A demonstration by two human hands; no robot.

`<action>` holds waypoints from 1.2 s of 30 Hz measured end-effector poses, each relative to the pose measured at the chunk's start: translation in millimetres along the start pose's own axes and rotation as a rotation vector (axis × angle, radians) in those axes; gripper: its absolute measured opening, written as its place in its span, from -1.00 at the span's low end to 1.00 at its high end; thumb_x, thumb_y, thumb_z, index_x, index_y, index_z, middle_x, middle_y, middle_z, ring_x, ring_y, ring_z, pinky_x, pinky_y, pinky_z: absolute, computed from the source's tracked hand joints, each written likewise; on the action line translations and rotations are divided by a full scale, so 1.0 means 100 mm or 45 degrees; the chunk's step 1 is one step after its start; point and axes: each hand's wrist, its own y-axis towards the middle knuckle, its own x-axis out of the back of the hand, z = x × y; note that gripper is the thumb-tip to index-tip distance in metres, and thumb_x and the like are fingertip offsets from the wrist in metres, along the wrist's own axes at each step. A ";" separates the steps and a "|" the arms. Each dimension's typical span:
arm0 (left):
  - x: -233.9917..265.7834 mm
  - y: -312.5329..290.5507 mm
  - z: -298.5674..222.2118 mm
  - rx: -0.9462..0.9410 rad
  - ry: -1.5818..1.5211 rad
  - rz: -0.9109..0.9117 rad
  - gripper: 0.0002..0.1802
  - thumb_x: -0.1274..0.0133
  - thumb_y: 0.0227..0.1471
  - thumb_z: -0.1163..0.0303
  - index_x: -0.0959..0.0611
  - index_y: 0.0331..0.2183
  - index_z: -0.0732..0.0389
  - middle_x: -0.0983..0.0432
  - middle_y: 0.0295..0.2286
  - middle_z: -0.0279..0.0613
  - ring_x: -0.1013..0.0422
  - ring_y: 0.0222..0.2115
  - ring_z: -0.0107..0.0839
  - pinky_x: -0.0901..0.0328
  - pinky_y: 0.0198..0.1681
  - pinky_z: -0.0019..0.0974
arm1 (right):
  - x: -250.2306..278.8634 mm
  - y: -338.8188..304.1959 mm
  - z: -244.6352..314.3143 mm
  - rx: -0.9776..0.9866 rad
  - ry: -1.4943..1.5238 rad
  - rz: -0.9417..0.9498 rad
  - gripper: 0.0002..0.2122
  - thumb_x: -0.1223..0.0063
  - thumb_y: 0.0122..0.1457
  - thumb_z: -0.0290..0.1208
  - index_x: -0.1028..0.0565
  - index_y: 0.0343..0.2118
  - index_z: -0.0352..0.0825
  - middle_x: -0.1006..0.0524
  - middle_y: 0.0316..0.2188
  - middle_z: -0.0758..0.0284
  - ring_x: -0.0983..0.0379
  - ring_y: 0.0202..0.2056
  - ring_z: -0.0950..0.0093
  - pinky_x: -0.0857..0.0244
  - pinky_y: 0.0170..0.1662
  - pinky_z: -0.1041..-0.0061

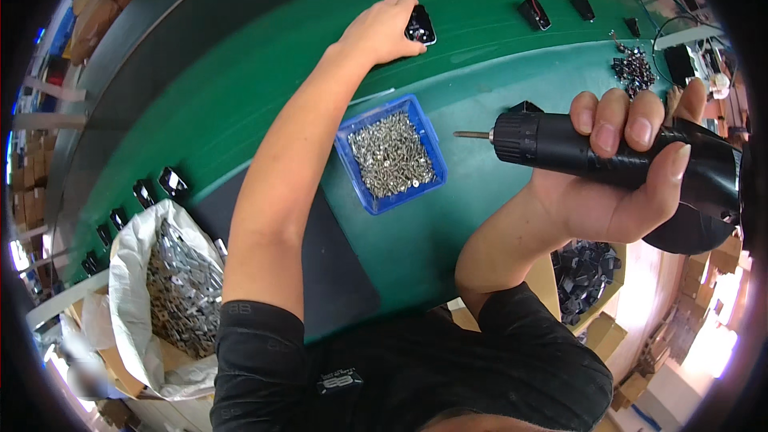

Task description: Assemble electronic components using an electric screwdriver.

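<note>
My left hand [384,30] reaches far out over the green belt. Its fingers close round a small black plastic housing [421,26], whose right part shows beyond my fingertips. Raised at the right, my right hand [632,160] wraps round a black power screwdriver [552,138]. The tool lies level, and its thin metal bit [472,134] points left. Between my arms a blue tray [438,144] full of silver screws [392,156] stands on the green tabletop. Behind the screwdriver's front end, part of a dark object [525,106] peeks out, mostly hidden.
More black housings [534,14] lie along the belt at far right, and others [172,182] at left. A pile of small dark parts [634,70] sits at the back right. A white sack [132,272] holds metal pieces. Below my right arm, a carton [612,280] contains black parts.
</note>
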 end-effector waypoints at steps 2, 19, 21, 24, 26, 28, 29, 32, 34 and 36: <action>0.06 -0.11 0.01 0.023 0.029 -0.027 -0.33 -0.27 -0.23 0.19 -0.48 -0.06 0.27 -0.45 -0.14 0.06 -0.41 -0.08 -0.01 -0.35 -0.01 -0.11 | 0.07 0.02 -0.03 -0.036 0.026 0.046 -0.53 0.16 0.25 -0.24 -0.19 0.17 -0.34 -0.39 -0.41 0.39 -0.27 -0.47 0.58 -0.17 -0.32 0.45; 0.78 -3.32 -0.99 0.620 -0.053 -0.151 -0.12 -0.33 -0.27 0.31 -0.36 0.13 0.19 -0.37 -0.02 0.01 -0.36 -0.06 -0.03 -0.29 0.02 -0.12 | -0.37 -0.15 -0.68 -0.484 -0.203 0.151 -0.46 0.06 0.16 -0.48 -0.16 0.20 -0.49 -0.39 -0.47 0.25 -0.29 -0.46 0.49 -0.24 -0.31 0.41; 0.91 -3.41 -1.03 0.665 -0.005 -0.185 -0.12 -0.33 -0.25 0.30 -0.35 0.14 0.19 -0.37 -0.02 0.02 -0.36 -0.05 -0.03 -0.29 0.02 -0.11 | -0.41 -0.15 -0.82 -0.388 -0.446 0.143 -0.46 -0.05 0.09 -0.54 -0.21 0.14 -0.58 -0.43 -0.49 0.17 -0.35 -0.51 0.48 -0.31 -0.41 0.45; 1.05 -3.56 -0.99 0.947 -0.049 -0.235 -0.37 -0.28 -0.13 0.37 -0.49 0.02 0.23 -0.50 -0.19 -0.02 -0.45 -0.16 -0.03 -0.35 -0.10 -0.13 | -0.35 -0.17 -0.87 -0.326 -0.569 0.141 -0.46 -0.07 0.08 -0.56 -0.20 0.13 -0.62 -0.45 -0.50 0.16 -0.37 -0.50 0.45 -0.33 -0.37 0.43; 1.09 -3.74 -0.90 1.172 0.132 -0.209 -0.60 -0.24 -0.11 0.43 -0.60 -0.15 0.25 -0.53 -0.31 -0.06 -0.47 -0.25 -0.05 -0.36 -0.18 -0.12 | -0.18 -0.11 -0.84 -0.320 -0.504 0.140 -0.61 -0.08 0.06 -0.58 -0.36 -0.04 -0.63 -0.45 -0.52 0.16 -0.40 -0.50 0.41 -0.35 -0.37 0.40; 1.09 -3.88 -0.89 1.231 0.269 -0.157 -0.72 -0.21 -0.11 0.49 -0.64 -0.24 0.25 -0.51 -0.34 -0.06 -0.46 -0.26 -0.06 -0.36 -0.19 -0.11 | -0.13 -0.05 -0.77 -0.315 -0.428 0.030 -0.82 -0.08 0.06 -0.58 -0.48 -0.29 -0.58 -0.45 -0.52 0.17 -0.39 -0.50 0.38 -0.34 -0.36 0.38; 1.07 -3.92 -0.88 1.200 0.292 -0.152 -0.72 -0.22 -0.13 0.53 -0.63 -0.26 0.28 -0.50 -0.34 -0.06 -0.46 -0.27 -0.05 -0.35 -0.19 -0.10 | -0.11 -0.03 -0.73 -0.359 -0.384 -0.015 -0.87 -0.07 0.07 -0.53 -0.49 -0.48 -0.53 -0.45 -0.51 0.17 -0.38 -0.49 0.35 -0.33 -0.31 0.35; 1.02 -3.92 -0.89 1.178 0.336 -0.168 -0.75 -0.21 -0.14 0.55 -0.61 -0.31 0.29 -0.49 -0.35 -0.07 -0.44 -0.30 -0.03 -0.33 -0.20 -0.09 | 0.03 0.07 -0.67 -0.373 -0.395 -0.059 -0.83 -0.06 0.08 -0.45 -0.48 -0.45 -0.52 -0.44 -0.50 0.18 -0.37 -0.48 0.35 -0.30 -0.24 0.32; 1.03 -3.90 -0.85 1.127 0.347 -0.147 -0.77 -0.21 -0.15 0.56 -0.60 -0.33 0.29 -0.48 -0.35 -0.07 -0.43 -0.31 -0.03 -0.32 -0.21 -0.08 | 0.15 0.12 -0.65 -0.386 -0.421 -0.039 -0.81 -0.03 0.08 -0.41 -0.47 -0.46 -0.49 -0.43 -0.49 0.19 -0.36 -0.48 0.35 -0.28 -0.21 0.29; 1.03 -3.87 -0.82 1.069 0.356 -0.130 -0.79 -0.21 -0.15 0.57 -0.59 -0.35 0.29 -0.48 -0.35 -0.07 -0.42 -0.33 -0.02 -0.32 -0.23 -0.07 | 0.19 0.12 -0.60 -0.421 -0.280 -0.072 -0.80 0.05 0.12 -0.43 -0.47 -0.43 -0.53 -0.39 -0.43 0.18 -0.31 -0.39 0.33 -0.21 -0.18 0.25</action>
